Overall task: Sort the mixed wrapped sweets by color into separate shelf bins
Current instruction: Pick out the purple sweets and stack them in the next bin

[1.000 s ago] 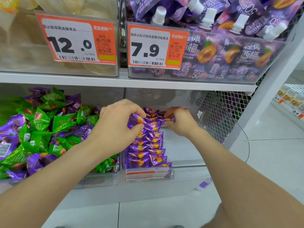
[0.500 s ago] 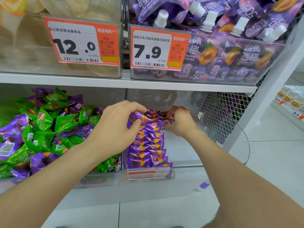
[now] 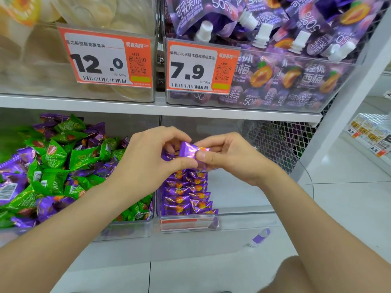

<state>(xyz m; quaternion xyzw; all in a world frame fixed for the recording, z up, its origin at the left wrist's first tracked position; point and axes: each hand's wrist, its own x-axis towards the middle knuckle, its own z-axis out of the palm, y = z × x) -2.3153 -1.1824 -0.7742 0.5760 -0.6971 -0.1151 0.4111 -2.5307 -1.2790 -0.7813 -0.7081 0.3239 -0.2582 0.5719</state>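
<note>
Purple sweet [image 3: 191,152] between both hands

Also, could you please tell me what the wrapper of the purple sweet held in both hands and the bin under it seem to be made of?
Sweet wrapper: likely metallised plastic film, glossy; it shows bright glints and sharp creases. Bin: apparently clear rigid plastic, smooth; the rows of sweets show through its front wall.
</note>
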